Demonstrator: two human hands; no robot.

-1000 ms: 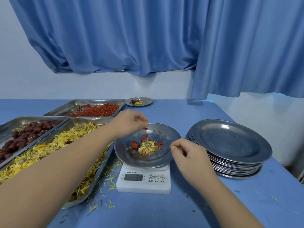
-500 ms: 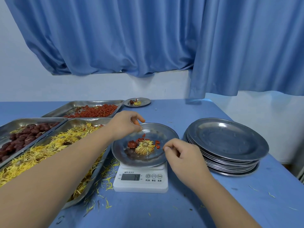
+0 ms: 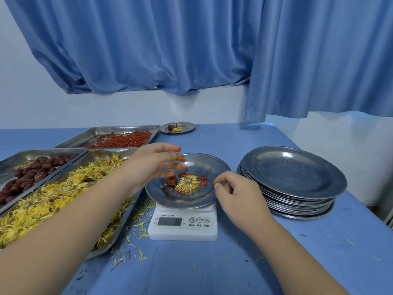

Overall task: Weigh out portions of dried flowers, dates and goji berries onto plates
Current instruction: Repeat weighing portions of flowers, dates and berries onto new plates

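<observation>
At left, in metal trays (image 3: pixel 21 154): dates (image 3: pixel 32 173), dried flowers (image 3: pixel 53 199), goji berries (image 3: pixel 123 140). Above the left edge of the plate (image 3: pixel 187 204), left hand (image 3: pixel 153 165), fingers spread wide, holding nothing. On that plate, atop the scale (image 3: pixel 182 229): one flower, a date, several berries. At its right rim, right hand (image 3: pixel 236 191), fingers curled; pinching the rim or not, impossible to tell. Farther right, stack of plates (image 3: pixel 293 173).

A glossy round metal plate (image 3: pixel 204 167) is seen on a smooth white plastic scale (image 3: pixel 182 227); matt blue cloth curtains (image 3: pixel 191 50) are hung behind.
</observation>
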